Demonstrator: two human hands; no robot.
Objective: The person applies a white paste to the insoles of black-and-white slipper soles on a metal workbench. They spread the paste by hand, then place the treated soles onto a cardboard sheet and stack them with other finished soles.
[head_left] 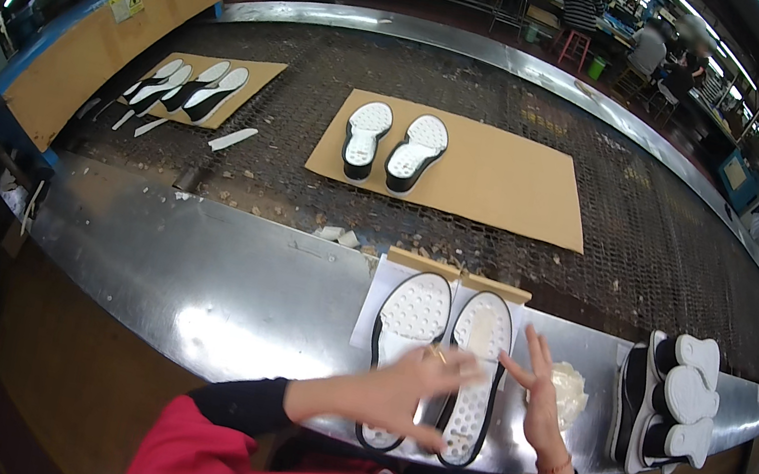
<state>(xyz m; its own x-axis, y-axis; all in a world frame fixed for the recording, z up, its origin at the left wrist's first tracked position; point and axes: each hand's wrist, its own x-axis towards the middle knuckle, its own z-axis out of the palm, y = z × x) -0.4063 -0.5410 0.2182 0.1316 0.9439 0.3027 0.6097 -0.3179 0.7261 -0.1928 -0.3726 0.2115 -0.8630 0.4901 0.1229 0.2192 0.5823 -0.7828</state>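
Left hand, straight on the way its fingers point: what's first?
Likely the right hand. The left hand points right across the right-side sole, fingertips nearly at the other palm; depth is unclear.

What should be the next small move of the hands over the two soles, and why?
Probably lower the left hand onto the right sole and press it flat. Both soles lie side by side on the metal ledge, the left hand hovers across them, and the right hand is open beside them, holding nothing.

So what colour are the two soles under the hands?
White studded faces with black rims, on the two soles; clearest in the head view.
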